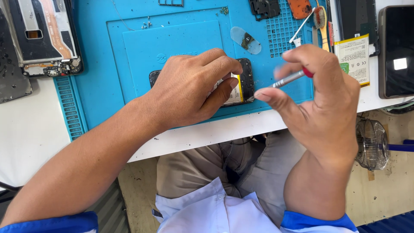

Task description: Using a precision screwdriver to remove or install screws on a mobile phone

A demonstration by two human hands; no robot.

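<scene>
Blue repair mat (99, 86) on white bench: opened phone (243, 84) pinned flat under left hand (189, 88); right hand (319, 99) pinches screwdriver (288, 79) beside it. Risk: tip slipping, gouging the exposed battery; loose screws (146, 23) scattering.

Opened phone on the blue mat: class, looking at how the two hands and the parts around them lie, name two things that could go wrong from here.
1. The right hand aims a thin screwdriver at the opened phone, whose battery is exposed; a slip might nick it.
2. The left hand pins the phone near the table edge; a nudge could tip it off.
3. The loose screws on the blue mat could scatter.
</scene>
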